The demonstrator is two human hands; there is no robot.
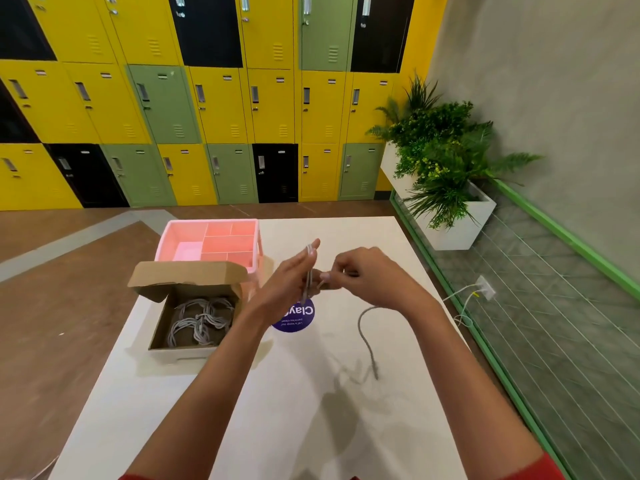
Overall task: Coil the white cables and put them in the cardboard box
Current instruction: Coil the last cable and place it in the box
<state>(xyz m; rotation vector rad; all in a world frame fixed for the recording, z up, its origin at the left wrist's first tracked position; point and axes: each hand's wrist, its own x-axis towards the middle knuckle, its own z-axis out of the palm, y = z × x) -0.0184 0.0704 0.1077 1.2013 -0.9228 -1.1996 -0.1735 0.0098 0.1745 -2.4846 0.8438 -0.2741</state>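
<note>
- The white cable (pixel 363 327) I'm winding looks light and floppy with a bit of spring. I'd guess the loops pop loose if I let go, so the place to hold it is right at the bundle.
- My left hand (pixel 294 275) is flat, fingers straight, and the loops are wrapped round it, up above the table (pixel 277 410).
- My right hand (pixel 360 271) has its fingertips pinched on the cable just beside the left. The loose tail hangs down and its plug end touches the table.
- The cardboard box (pixel 160 327) sits to my left with its lid open. There are a few coiled cables (pixel 201 323) in it already, with room for more, I reckon.
- A pink organiser (pixel 166 240) sits just behind the box. I can't make out anything in its compartments.
</note>
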